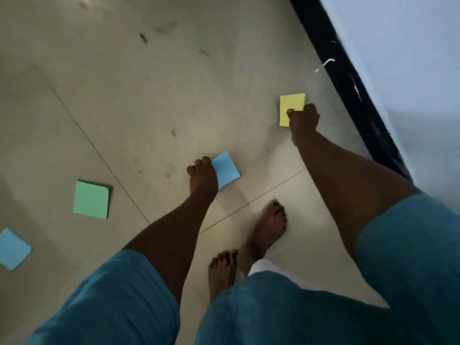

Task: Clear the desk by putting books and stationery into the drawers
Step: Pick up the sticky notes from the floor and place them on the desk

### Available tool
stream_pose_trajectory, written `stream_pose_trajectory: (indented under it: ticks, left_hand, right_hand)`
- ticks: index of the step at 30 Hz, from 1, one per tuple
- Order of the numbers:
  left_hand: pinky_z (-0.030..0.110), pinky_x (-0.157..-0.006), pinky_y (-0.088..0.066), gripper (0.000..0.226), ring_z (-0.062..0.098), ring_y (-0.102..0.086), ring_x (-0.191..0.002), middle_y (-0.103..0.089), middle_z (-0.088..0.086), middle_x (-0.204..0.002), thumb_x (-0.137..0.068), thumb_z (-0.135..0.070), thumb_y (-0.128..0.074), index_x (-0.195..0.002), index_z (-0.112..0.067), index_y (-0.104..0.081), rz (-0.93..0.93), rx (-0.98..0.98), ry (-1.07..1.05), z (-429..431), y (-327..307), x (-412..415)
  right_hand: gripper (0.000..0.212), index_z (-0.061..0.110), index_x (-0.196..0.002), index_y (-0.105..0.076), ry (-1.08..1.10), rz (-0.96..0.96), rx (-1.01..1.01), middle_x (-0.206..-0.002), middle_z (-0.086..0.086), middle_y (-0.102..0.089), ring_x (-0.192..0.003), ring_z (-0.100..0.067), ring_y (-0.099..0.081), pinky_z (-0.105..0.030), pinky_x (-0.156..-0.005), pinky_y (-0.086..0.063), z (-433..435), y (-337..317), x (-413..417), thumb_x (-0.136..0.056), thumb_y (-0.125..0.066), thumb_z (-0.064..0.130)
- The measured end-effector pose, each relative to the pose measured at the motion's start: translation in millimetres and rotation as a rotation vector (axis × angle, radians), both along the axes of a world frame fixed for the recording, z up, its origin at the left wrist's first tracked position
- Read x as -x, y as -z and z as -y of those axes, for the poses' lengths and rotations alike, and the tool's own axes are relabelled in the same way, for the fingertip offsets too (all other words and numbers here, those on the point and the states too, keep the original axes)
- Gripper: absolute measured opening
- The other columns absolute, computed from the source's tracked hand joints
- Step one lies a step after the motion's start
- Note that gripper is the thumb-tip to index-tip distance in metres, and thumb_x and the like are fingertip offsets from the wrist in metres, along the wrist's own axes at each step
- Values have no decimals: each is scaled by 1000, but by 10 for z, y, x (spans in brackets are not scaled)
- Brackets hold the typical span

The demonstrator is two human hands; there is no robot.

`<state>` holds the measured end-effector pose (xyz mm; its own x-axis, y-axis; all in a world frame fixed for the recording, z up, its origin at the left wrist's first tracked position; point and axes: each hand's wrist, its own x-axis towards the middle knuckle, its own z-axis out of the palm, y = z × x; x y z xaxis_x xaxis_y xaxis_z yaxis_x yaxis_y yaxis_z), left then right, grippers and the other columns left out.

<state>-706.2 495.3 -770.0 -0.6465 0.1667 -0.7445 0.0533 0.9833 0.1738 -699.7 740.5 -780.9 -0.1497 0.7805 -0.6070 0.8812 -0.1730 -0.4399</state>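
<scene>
Retrieval step: left hand [202, 174] grips blue square paper pad [227, 171], centre; right hand [304, 120] grips yellow square paper pad [291, 104], 2 o'clock. Next: free a hand for the green square paper pad [91, 199] at 9 o'clock.

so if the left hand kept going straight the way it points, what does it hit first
Likely just bare floor, passing left of the yellow note, until the black skirting; depth is unclear.

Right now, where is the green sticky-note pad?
The green pad lies on the floor, left side of the head view, between the left hand and a loose blue pad at the edge.
</scene>
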Motion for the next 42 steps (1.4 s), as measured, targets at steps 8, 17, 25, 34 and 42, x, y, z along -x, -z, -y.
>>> stream_pose_trajectory:
  ticks: [8, 17, 25, 34, 42]
  left_hand:
    - [42, -93, -44, 33, 41, -53, -115, -55, 26, -125, -95, -11, -49, -126, 1, -42, 190, -101, -193, -69, -1547, -588]
    - [46, -89, -52, 33, 38, -58, -110, -58, 23, -122, -93, -5, -50, -126, -1, -48, 309, -328, 32, -628, -3494, -1383]
    - [36, -92, -51, 37, 35, -57, -110, -56, 19, -125, -96, -5, -43, -133, -4, -45, 434, -388, 365, -978, -4915, -2446]
    - [42, -80, -58, 28, 30, -61, -90, -59, 17, -110, -94, -2, -50, -121, -3, -53, 518, -450, 500, -744, -6007, -3480]
    - [36, -68, -58, 19, 32, -61, -91, -61, 17, -107, -91, 3, -53, -108, -4, -54, 660, -666, 752, -702, -7129, -4876]
  right_hand:
    - [22, -8, -102, -61, 306, -140, 234, -93, -13, -57, -85, -20, -53, -26, -65, -41, 488, -1619, -1449, -85, -64, 6]
    - [17, 13, -84, -51, 894, -355, 273, -95, -13, -56, -68, -16, -52, -23, -57, -36, 1140, -3906, -2902, -86, -60, -2]
    - [34, -1, -124, -47, 1315, -554, 125, -107, -19, -57, -78, -22, -56, -28, -62, -45, 1552, -5243, -3891, -91, -52, -5]
    - [14, 9, -90, -51, 1529, -584, -138, -78, -10, -58, -67, -19, -50, -25, -56, -32, 2344, -6309, -4964, -93, -42, -1]
    - [21, 1, -110, -52, 1620, -567, -496, -87, -16, -62, -68, -24, -58, -25, -53, -43, 2832, -7482, -6310, -89, -50, -3]
